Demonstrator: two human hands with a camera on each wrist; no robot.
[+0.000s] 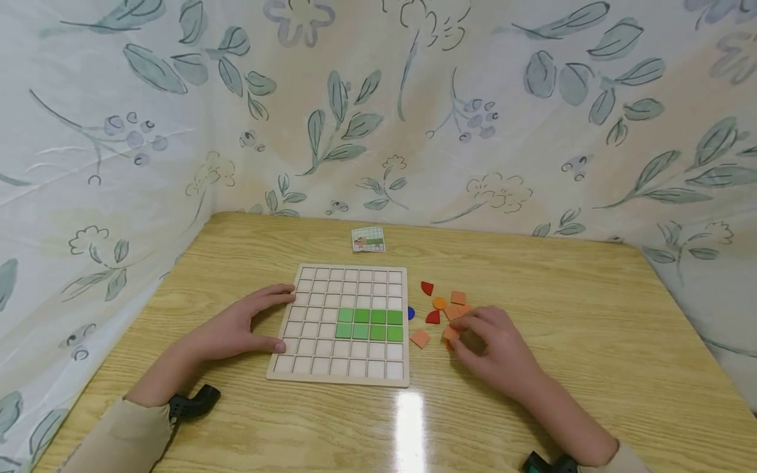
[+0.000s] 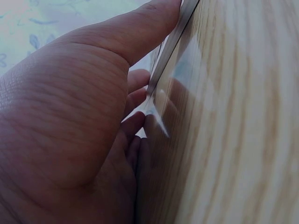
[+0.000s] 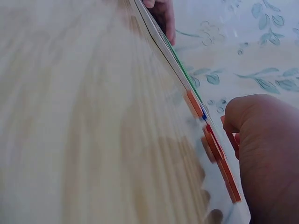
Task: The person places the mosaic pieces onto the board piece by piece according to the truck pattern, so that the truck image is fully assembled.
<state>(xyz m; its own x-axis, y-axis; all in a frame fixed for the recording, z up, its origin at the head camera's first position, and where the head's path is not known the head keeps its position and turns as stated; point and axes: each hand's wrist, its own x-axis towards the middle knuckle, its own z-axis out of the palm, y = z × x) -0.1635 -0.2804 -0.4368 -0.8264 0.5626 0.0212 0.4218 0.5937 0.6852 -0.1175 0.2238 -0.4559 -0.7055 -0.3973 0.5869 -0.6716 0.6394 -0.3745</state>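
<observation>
A pale wooden grid board (image 1: 307,366) lies on the table, with several light and darker green square tiles (image 1: 378,316) in its right-hand cells. My left hand (image 1: 236,328) touches the board's left edge, thumb and fingers spread. In the left wrist view, the thumb (image 2: 140,28) lies against that edge. To the right of the board, my right hand (image 1: 497,348) pinches an orange square tile (image 1: 451,333) between thumb and fingers, above the loose pieces. The right wrist view shows this tile (image 3: 230,136) partly hidden by the hand.
Around the right hand lie more orange squares (image 1: 420,339), an orange round piece (image 1: 439,303), two red quarter-circle pieces (image 1: 427,288) and a blue piece (image 1: 411,313) at the board's edge. A small picture card (image 1: 368,239) lies behind the board. Floral cloth (image 1: 378,131) hangs behind the table.
</observation>
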